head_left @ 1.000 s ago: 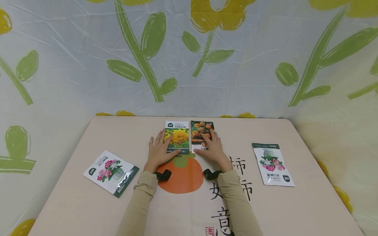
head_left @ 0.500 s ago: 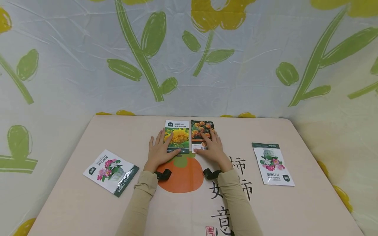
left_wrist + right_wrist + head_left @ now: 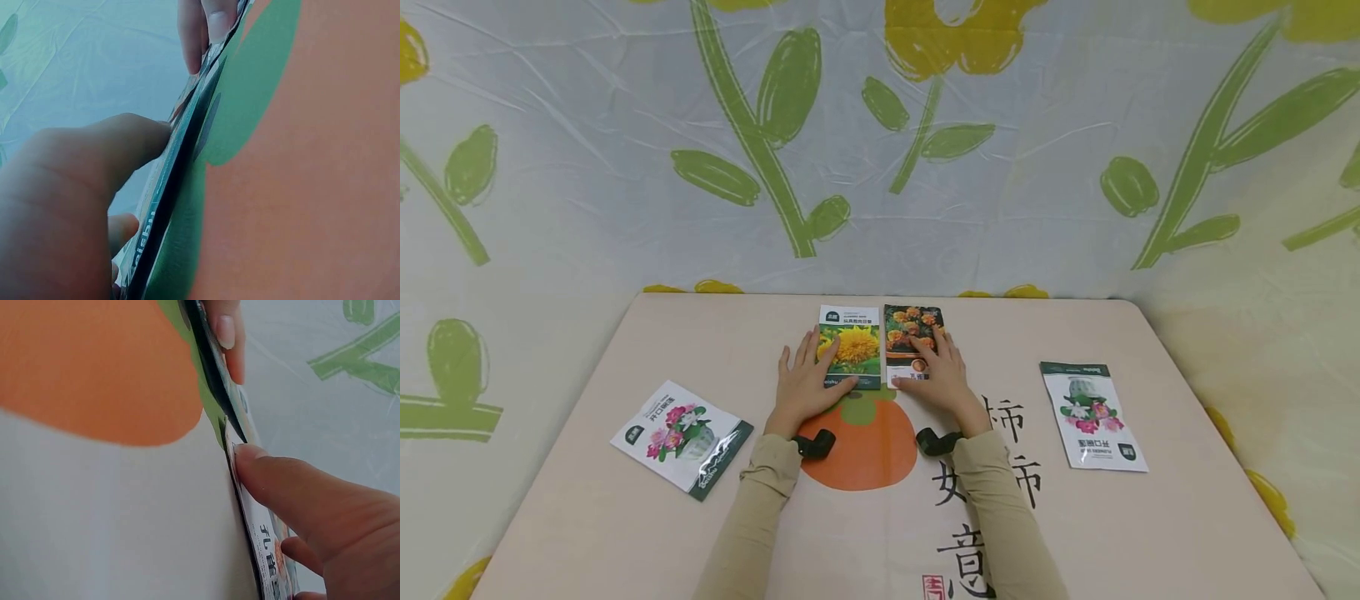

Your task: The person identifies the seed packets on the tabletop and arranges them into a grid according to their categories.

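Observation:
Two flower seed packets lie side by side near the far edge of the table. My left hand rests with spread fingers on the left one, the yellow sunflower seed packet. On the orange marigold seed packet lies my right hand, its fingers extended too. In the left wrist view, the thumb touches the sunflower packet's near edge. The right wrist view shows the other thumb on a corner of the marigold packet. The hands partly cover both packets' outer sides.
A white seed packet with pink flowers lies tilted at the left of the table. Another of the same kind lies upside down at the right. The tablecloth bears a printed orange persimmon. A flowered curtain hangs behind.

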The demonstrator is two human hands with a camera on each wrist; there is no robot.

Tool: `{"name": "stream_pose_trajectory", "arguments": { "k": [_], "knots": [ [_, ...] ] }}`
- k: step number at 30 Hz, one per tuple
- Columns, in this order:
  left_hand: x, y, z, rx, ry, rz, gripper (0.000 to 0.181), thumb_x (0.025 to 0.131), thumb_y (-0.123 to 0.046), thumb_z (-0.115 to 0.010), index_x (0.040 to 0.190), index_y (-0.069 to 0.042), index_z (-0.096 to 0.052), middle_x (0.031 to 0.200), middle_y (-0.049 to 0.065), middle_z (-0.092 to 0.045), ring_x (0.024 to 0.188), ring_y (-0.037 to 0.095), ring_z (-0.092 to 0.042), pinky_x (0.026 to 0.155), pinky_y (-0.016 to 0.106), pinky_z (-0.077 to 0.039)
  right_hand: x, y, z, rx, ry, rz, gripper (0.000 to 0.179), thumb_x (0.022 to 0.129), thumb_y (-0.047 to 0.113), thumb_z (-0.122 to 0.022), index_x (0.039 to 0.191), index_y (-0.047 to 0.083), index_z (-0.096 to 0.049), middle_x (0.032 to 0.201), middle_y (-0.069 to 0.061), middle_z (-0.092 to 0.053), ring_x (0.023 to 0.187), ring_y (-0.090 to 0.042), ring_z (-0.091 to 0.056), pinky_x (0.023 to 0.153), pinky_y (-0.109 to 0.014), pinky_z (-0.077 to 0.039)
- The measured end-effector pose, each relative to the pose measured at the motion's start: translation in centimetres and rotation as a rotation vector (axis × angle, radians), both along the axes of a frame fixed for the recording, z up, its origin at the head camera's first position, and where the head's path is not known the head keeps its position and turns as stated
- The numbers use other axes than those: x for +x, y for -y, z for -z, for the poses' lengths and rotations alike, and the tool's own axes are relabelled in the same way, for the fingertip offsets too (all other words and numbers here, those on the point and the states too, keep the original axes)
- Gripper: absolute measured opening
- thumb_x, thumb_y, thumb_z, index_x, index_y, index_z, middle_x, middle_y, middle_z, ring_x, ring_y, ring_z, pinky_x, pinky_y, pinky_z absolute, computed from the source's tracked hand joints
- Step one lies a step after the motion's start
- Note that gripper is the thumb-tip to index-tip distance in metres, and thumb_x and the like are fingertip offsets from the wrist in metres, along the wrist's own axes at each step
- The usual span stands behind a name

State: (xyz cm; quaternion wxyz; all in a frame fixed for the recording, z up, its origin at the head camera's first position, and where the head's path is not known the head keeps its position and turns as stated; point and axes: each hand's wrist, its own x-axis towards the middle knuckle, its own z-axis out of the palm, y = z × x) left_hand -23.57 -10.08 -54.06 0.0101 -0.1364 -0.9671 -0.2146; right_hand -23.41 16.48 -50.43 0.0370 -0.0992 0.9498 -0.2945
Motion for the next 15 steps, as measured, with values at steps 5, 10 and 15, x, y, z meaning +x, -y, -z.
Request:
{"name": "stream_pose_trajectory", "arguments": {
  "k": [5,10,15],
  "knots": [
    [-0.02,-0.03,0.03,-0.007,0.003,-0.002,0.084,0.091,-0.07,-0.047,0.159,-0.027,-0.023,0.167,0.011,-0.003,0.152,0.03,-0.002,0.117,0.06,0.004,0.01,-0.01,-0.05,-0.017,0.001,0.008,0.082,0.084,0.043,-0.076,0.152,0.011,-0.041,0.164,-0.022,-0.006,0.149,-0.045,0.0,0.114,-0.069,-0.007],
    [-0.02,-0.02,0.02,0.001,0.009,-0.001,0.086,0.09,-0.071,-0.048,0.159,-0.026,-0.024,0.167,0.01,-0.002,0.152,0.03,-0.002,0.117,0.06,0.005,0.02,-0.03,-0.1,-0.019,-0.003,0.014,0.082,0.084,0.043,-0.076,0.151,0.01,-0.042,0.163,-0.023,-0.008,0.149,-0.046,-0.001,0.113,-0.07,-0.009],
    [0.0,-0.01,-0.06,0.009,0.012,-0.001,0.086,0.09,-0.072,-0.048,0.159,-0.026,-0.024,0.167,0.009,-0.001,0.152,0.029,0.0,0.117,0.059,0.005,-0.06,0.0,0.01,-0.015,-0.003,0.019,0.084,0.084,0.043,-0.076,0.151,0.007,-0.041,0.163,-0.024,-0.008,0.149,-0.046,-0.002,0.113,-0.07,-0.009]
  ]
}}
